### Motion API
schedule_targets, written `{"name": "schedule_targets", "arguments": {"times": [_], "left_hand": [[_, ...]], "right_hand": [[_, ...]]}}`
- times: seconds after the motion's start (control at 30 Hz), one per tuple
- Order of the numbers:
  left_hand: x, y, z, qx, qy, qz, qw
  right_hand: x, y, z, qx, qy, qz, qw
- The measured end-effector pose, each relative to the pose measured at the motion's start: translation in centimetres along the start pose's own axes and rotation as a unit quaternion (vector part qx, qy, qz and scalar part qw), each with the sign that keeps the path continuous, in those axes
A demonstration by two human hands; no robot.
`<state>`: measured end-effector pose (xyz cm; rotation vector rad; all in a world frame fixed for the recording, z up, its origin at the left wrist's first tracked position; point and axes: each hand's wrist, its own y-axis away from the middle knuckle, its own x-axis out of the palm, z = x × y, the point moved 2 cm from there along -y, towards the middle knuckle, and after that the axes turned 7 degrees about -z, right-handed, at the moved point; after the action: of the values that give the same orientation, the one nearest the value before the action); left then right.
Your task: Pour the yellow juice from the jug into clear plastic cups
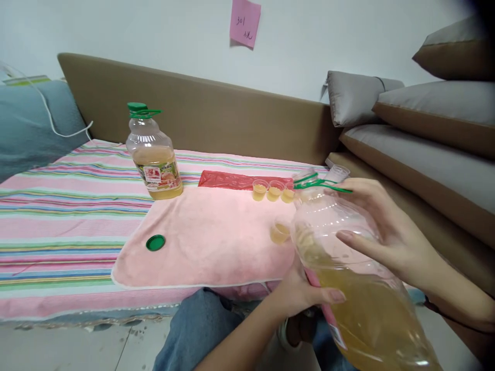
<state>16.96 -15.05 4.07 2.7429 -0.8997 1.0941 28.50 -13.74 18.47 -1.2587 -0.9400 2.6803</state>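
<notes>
A large clear bottle [371, 309] of yellowish liquid leans with its open neck pointing away, up and left. My left hand [305, 293] grips its side low down, thumb across the front. Near the neck, my right hand [381, 232] is wrapped round the bottle's shoulder. Just left of the bottle, a small clear cup [279, 233] with yellowish liquid stands on the pink cloth [209, 237]. Behind it, three similar cups [275, 191] are in a row, the rightmost partly hidden by the bottle. A green cap [155, 242] lies on the cloth's left part.
Another bottle [154, 165] with a green cap stands at the back left. A red plastic sheet [228, 180] lies behind the cloth. Clear cups [338, 173] are behind the bottle neck. Stacked cushions [429, 149] fill the right side, and a brown headboard [201, 108] runs along the back.
</notes>
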Motion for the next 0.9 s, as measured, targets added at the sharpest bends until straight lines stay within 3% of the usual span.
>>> {"name": "schedule_targets", "arguments": {"times": [0.23, 0.37, 0.5, 0.6, 0.77, 0.9], "left_hand": [[-3.3, 0.0, -4.6, 0.041, -0.073, -0.010, 0.996], [-5.7, 0.5, -7.6, 0.147, -0.120, -0.092, 0.977], [-8.6, 1.7, -10.5, 0.242, -0.171, -0.162, 0.941], [-10.5, 2.9, -12.6, 0.293, -0.244, -0.230, 0.896], [-11.8, 4.9, -15.9, 0.357, -0.414, -0.369, 0.752], [-13.5, 5.8, -17.1, 0.353, -0.458, -0.431, 0.693]], "right_hand": [[1.2, -0.9, 3.0, -0.128, -0.038, -0.143, 0.981], [3.5, -3.5, 3.8, -0.219, -0.130, -0.191, 0.948], [6.5, -6.4, 5.0, -0.281, -0.218, -0.188, 0.916], [8.9, -8.1, 6.0, -0.288, -0.253, -0.170, 0.908], [13.4, -10.5, 6.5, -0.203, -0.347, -0.122, 0.908], [17.1, -12.5, 6.8, -0.168, -0.413, -0.089, 0.890]]}}
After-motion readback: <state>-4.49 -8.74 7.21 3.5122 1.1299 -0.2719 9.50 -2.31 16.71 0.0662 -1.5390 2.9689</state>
